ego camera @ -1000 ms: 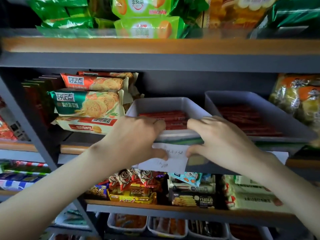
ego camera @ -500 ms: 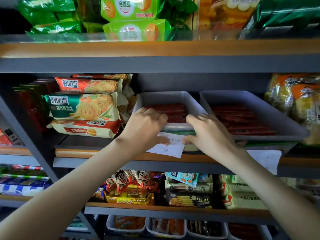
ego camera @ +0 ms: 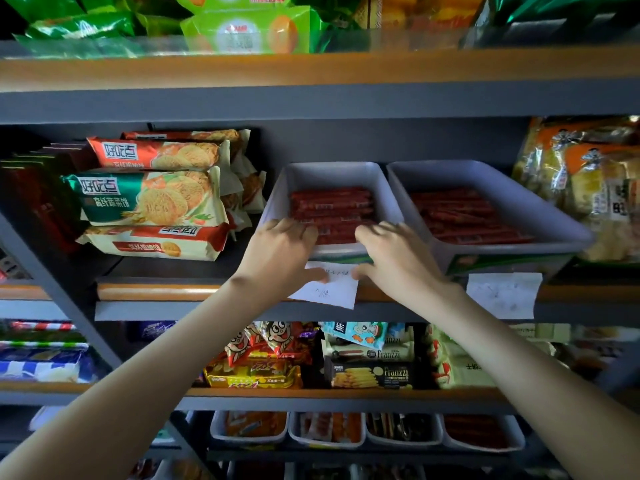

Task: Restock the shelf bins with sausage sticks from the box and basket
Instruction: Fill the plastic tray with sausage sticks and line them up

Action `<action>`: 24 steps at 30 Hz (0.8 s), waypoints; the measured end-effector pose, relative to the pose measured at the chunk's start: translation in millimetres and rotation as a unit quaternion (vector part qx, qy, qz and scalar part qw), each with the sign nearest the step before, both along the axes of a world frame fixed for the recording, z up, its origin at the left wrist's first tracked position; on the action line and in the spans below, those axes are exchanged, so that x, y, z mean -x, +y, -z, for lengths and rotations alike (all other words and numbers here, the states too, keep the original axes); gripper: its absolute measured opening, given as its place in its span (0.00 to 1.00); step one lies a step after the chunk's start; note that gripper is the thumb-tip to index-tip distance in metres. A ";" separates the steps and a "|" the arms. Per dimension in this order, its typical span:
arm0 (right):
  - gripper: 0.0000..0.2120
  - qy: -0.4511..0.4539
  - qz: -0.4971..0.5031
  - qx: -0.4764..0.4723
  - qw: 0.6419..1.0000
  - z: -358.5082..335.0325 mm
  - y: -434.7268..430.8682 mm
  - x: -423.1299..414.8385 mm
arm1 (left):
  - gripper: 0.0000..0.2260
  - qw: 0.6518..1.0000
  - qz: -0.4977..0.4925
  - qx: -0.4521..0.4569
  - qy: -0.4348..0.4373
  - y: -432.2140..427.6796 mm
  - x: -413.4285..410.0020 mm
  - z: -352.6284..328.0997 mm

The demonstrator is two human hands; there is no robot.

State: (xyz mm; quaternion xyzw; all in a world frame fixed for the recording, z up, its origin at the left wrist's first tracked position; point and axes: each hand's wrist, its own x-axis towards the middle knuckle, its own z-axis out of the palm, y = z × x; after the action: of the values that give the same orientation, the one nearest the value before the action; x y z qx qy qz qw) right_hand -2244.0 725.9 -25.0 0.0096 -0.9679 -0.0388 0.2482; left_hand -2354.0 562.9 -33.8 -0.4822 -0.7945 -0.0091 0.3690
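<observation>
Head view, mid tier of shelf unit. Landmark: grey bin (ego camera: 332, 173) on the mid shelf (ego camera: 156, 289). Contents: sausage sticks (ego camera: 332, 206), red wrappers, laid crosswise, stacked side by side. Left hand (ego camera: 280, 252) at the bin's front-left corner: fingers (ego camera: 294, 227) curled over the front rim, thumb below, gripping the bin. Right hand (ego camera: 398, 263) at the bin's front-right corner, same grip, fingers hooked over the rim, thumb beneath. Both thumbs touch a paper label (ego camera: 329, 292) hanging just below the bin's front; handwriting illegible. Just right of the bin, touching or nearly so: second bin (ego camera: 485, 173), same type, w/ red sticks (ego camera: 464, 216) inside. Below that one: second label (ego camera: 502, 294). Left of the grey bin: biscuit packs (ego camera: 149, 199), stacked flat, orange and green. Far right of it: rice cracker bags (ego camera: 588, 181). Tier above the bin: green snack packs (ego camera: 249, 29). Tier below: Franzzi boxes (ego camera: 377, 372) and misc. snack bags. Two tiers below: row of small bins (ego camera: 325, 431), contents unclear.
</observation>
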 end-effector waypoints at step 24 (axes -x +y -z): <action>0.19 0.099 -0.025 -0.048 0.994 25.9 10.2 -2.2 | 0.19 0.995 0.055 -0.081 -0.031 26.3 -16.7 18.9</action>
State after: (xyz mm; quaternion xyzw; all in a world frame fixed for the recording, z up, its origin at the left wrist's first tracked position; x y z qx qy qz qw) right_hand -2241.8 736.2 -50.9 0.0417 -0.9351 -0.0795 0.3429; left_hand -2337.3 589.2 -52.7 -0.4935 -0.7744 -0.1082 0.3809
